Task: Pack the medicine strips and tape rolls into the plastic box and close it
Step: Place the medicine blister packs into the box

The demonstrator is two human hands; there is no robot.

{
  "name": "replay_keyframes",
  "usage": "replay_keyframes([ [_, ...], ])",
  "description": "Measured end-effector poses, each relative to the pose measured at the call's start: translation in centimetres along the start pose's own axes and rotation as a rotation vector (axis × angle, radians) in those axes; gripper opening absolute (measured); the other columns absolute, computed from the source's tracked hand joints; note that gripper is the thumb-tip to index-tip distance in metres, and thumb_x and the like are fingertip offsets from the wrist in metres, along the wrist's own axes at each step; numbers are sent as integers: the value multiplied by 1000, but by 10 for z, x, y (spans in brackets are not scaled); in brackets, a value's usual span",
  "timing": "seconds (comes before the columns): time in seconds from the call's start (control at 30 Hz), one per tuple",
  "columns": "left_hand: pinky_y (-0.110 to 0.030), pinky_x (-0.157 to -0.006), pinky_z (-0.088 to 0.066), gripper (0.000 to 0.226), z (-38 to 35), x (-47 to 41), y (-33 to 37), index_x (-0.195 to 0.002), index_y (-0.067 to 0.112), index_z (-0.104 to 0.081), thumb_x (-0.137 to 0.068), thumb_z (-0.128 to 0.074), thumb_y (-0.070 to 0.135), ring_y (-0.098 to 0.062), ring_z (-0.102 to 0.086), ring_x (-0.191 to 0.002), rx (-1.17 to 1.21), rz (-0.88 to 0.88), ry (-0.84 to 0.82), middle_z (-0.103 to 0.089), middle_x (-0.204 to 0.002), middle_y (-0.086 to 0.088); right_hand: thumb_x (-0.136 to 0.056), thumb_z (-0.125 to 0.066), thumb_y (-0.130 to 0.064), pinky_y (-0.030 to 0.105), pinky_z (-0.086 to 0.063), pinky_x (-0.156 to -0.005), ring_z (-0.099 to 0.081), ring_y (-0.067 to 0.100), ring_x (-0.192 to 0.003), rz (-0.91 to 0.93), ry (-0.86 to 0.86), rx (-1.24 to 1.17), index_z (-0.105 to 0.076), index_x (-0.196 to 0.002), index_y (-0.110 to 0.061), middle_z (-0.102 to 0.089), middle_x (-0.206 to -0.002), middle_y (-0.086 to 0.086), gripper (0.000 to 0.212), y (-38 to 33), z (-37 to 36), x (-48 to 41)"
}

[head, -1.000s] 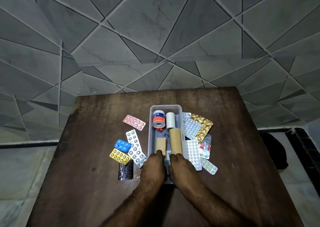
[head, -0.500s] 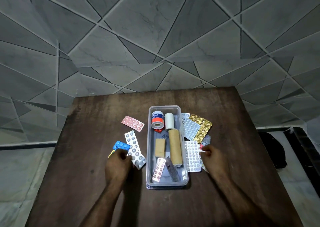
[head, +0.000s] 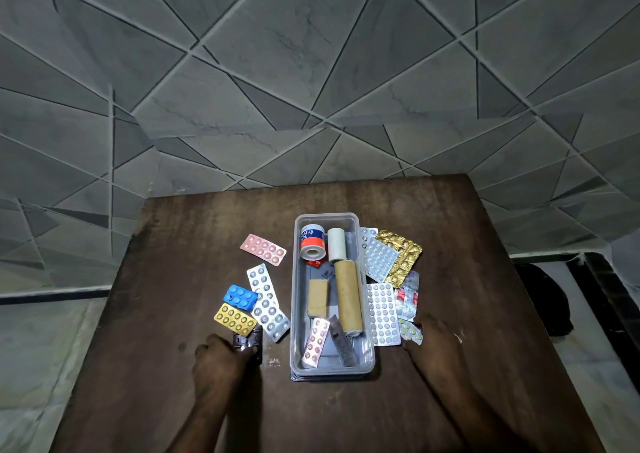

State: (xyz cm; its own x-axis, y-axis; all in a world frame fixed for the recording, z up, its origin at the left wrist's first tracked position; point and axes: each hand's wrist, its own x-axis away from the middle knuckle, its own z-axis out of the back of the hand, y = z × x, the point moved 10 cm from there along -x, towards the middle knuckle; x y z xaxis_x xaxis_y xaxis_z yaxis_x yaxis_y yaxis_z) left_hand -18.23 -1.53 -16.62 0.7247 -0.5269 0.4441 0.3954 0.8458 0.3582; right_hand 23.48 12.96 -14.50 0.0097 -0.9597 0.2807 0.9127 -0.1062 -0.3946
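A clear plastic box (head: pixel 295 314) stands open mid-table. In it lie a red-and-blue adhesive tape roll (head: pixel 311 242), a white roll (head: pixel 336 250), a long brown roll (head: pixel 348 296), a short brown roll (head: pixel 318 298), a pink strip (head: pixel 315 341) and a dark strip (head: pixel 341 343). My left hand (head: pixel 221 359) curls its fingers over a dark brown strip (head: pixel 247 340) left of the box. My right hand (head: pixel 438 343) pinches a small green-pill strip (head: pixel 410 332) right of the box.
Left of the box lie pink (head: pixel 263 249), silver (head: pixel 267 302), blue (head: pixel 240 296) and yellow (head: pixel 234 318) strips. To its right lie silver (head: pixel 379 260), gold (head: pixel 403 255), white (head: pixel 382 314) and red-white (head: pixel 407 298) strips. A grey lid edge (head: pixel 329 377) shows under the box.
Both hands left the box, parted to its sides and drew back towards me. The left now rests on the dark brown strip, the right on the green-pill strip.
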Motion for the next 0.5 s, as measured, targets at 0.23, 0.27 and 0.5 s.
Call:
replay_keyframes([
  [0.23, -30, -53, -38, 53, 0, 0, 1, -87, 8, -56, -64, -80, 49, -26, -61, -74, 44, 68, -59, -67, -81, -12, -70, -72, -28, 35, -43, -83, -64, 28, -98, -29, -8, 41, -61, -95, -18, -70, -99, 3, 29, 0, 5, -1],
  [0.27, -29, -51, -37, 51, -1, -2, -2, -85, 9, -59, -63, -80, 50, -24, -62, -71, 54, 76, -68, -68, -78, -9, -70, -73, -26, 35, -42, -81, -63, 28, -98, -42, -18, 25, -61, -94, -16, -69, -99, 4, 29, 0, 5, 0],
  [0.5, -31, -55, -43, 29, -15, 0, -23, -55, 6, -62, -60, -84, 24, -27, -57, -50, 363, 179, -220, -61, -47, -11, -66, -80, -20, 30, -38, -70, -61, 29, -91, -166, -42, -156, -60, -96, -10, -66, -92, 3, 37, 12, 4, 0],
])
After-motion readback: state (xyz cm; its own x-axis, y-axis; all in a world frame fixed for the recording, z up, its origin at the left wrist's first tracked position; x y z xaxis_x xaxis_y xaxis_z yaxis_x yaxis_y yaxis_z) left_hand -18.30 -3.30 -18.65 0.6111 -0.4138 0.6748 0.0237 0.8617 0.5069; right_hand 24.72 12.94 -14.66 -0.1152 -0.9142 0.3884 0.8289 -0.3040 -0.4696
